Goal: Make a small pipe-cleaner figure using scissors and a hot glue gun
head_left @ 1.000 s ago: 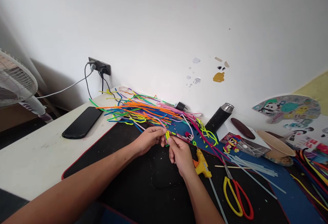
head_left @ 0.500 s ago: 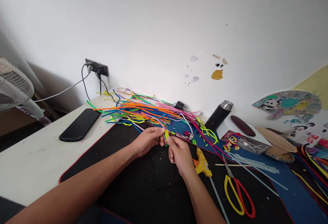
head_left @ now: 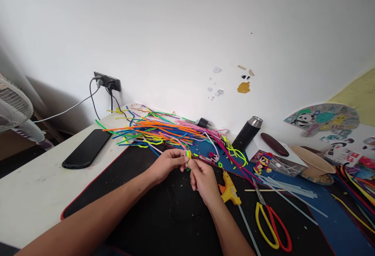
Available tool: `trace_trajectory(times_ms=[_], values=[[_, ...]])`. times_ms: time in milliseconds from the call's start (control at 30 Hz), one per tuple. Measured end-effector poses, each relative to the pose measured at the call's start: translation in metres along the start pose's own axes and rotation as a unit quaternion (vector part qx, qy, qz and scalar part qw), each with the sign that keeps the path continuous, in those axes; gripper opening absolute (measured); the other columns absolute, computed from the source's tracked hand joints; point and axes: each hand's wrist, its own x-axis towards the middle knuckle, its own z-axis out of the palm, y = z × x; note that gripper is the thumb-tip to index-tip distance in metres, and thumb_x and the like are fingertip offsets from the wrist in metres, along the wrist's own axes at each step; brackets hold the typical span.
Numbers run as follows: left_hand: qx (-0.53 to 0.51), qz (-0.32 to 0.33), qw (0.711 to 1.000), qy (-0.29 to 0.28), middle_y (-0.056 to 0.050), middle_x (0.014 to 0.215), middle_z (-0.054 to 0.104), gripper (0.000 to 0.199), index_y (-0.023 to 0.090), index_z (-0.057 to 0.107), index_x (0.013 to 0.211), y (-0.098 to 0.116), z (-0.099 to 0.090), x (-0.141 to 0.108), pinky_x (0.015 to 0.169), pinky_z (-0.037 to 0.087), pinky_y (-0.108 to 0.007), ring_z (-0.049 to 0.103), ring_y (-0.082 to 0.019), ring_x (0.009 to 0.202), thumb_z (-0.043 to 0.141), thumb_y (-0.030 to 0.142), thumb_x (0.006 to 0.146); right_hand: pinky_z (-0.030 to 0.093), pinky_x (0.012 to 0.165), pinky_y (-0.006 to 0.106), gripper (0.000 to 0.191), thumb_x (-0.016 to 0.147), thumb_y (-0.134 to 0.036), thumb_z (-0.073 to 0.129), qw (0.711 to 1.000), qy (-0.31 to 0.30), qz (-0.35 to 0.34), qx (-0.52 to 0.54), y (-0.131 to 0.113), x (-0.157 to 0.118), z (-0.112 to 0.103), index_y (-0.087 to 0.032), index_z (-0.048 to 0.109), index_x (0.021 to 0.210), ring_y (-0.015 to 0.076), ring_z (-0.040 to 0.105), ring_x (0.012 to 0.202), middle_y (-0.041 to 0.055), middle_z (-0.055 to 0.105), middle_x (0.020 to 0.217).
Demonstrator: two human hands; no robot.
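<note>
Between my two hands is a small bent pipe-cleaner piece (head_left: 188,154) in yellow, green and pink. My left hand (head_left: 172,163) pinches it from the left, and my right hand (head_left: 202,176) pinches its lower right side. Fingers hide part of the piece. A yellow glue gun (head_left: 230,189) lies right of my right hand, a glue stick in its back end. Just beyond my hands spreads a pile of coloured pipe cleaners (head_left: 164,129). A small green pipe-cleaner loop (head_left: 219,164) lies near the glue gun's nozzle.
Scissors (head_left: 271,221) with yellow and red handles lie at the right, by several clear glue sticks (head_left: 290,187). Behind them are a small pipe-cleaner figure (head_left: 263,163), a white box (head_left: 263,146) and a black thermos (head_left: 247,134). A phone (head_left: 87,148) lies left.
The piece in my fingers has turned slightly, now showing more pink and yellow. Both hands still grip it. The whole view has shifted a little.
</note>
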Motion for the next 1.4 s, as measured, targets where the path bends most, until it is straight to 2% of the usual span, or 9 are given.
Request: trace_trajectory(times_ms=[200,333,500,733,867,1000,1100,1200,1400], values=[[0.044,0.033,0.998,0.031,-0.003,0.072,0.063,0.029,0.015,0.074,0.075,0.007,0.001,-0.001,0.069,0.041,-0.027,0.051,-0.015,0.069,0.088,0.041,0.075,0.03,0.036,0.02,0.055,0.095,-0.069,0.056,1.0,0.007,-0.009,-0.003,-0.003,0.0,0.0,-0.016,0.07,0.102,0.0091,0.043,0.035,-0.0071,0.05,0.05],[0.046,0.048,0.996,0.055,-0.004,0.077,0.065,0.025,0.016,0.076,0.08,0.014,-0.002,-0.001,0.078,0.044,-0.03,0.055,-0.018,0.077,0.085,0.039,0.077,0.032,0.037,0.021,0.059,0.093,-0.071,0.056,0.997,0.069,-0.024,0.017,-0.007,0.001,-0.001,-0.015,0.071,0.107,0.0102,0.043,0.036,-0.0073,0.048,0.049],[0.077,0.043,0.995,0.054,-0.004,0.076,0.067,0.024,0.016,0.076,0.077,0.014,-0.003,0.001,0.079,0.043,-0.03,0.056,-0.019,0.077,0.081,0.04,0.079,0.031,0.038,0.023,0.052,0.092,-0.068,0.062,0.988,0.136,-0.052,0.048,-0.019,0.002,-0.004,-0.017,0.071,0.098,0.0109,0.042,0.037,-0.0086,0.042,0.046],[0.106,0.038,0.992,0.056,-0.004,0.083,0.068,0.026,0.017,0.078,0.087,0.011,-0.002,0.001,0.074,0.04,-0.029,0.053,-0.019,0.078,0.079,0.042,0.082,0.035,0.04,0.023,0.046,0.092,-0.063,0.064,0.99,0.118,-0.079,0.021,-0.055,0.012,-0.007,-0.017,0.071,0.098,0.0105,0.043,0.038,-0.0085,0.043,0.048],[0.099,0.039,0.993,0.056,-0.003,0.083,0.067,0.028,0.018,0.078,0.088,0.011,-0.004,0.001,0.073,0.041,-0.028,0.052,-0.018,0.077,0.079,0.045,0.082,0.033,0.038,0.023,0.046,0.093,-0.061,0.063,0.991,0.093,-0.098,0.016,-0.063,0.023,-0.004,-0.017,0.07,0.101,0.0106,0.042,0.037,-0.0081,0.046,0.048],[0.112,0.052,0.991,0.045,-0.006,0.088,0.07,0.032,0.017,0.08,0.097,0.011,-0.004,0.0,0.074,0.042,-0.029,0.056,-0.019,0.081,0.077,0.047,0.086,0.03,0.038,0.023,0.048,0.092,-0.064,0.062,0.99,0.096,-0.101,0.026,-0.053,0.026,0.0,-0.017,0.069,0.098,0.0098,0.039,0.037,-0.0081,0.045,0.048],[0.094,0.045,0.993,0.054,-0.007,0.096,0.073,0.049,0.018,0.076,0.123,0.009,-0.004,0.001,0.075,0.043,-0.03,0.059,-0.021,0.087,0.079,0.047,0.084,0.028,0.038,0.022,0.049,0.091,-0.066,0.063,0.99,0.095,-0.091,0.052,-0.04,0.025,-0.004,-0.017,0.067,0.098,0.0092,0.037,0.038,-0.0085,0.044,0.049],[0.08,0.036,0.995,0.057,-0.007,0.093,0.073,0.071,0.017,0.061,0.145,0.006,-0.003,0.002,0.074,0.043,-0.03,0.059,-0.02,0.085,0.081,0.046,0.084,0.03,0.039,0.022,0.049,0.092,-0.065,0.062,0.993,0.068,-0.082,0.057,-0.031,0.024,-0.012,-0.018,0.066,0.103,0.0089,0.038,0.038,-0.0082,0.047,0.052],[0.087,0.036,0.995,0.018,-0.004,0.085,0.068,0.073,0.017,0.057,0.149,0.004,0.0,0.0,0.073,0.042,-0.03,0.058,-0.018,0.079,0.081,0.043,0.085,0.025,0.037,0.022,0.045,0.094,-0.061,0.063,0.996,-0.003,-0.058,0.074,-0.023,0.025,-0.018,-0.018,0.067,0.104,0.0076,0.037,0.037,-0.0083,0.049,0.052]])
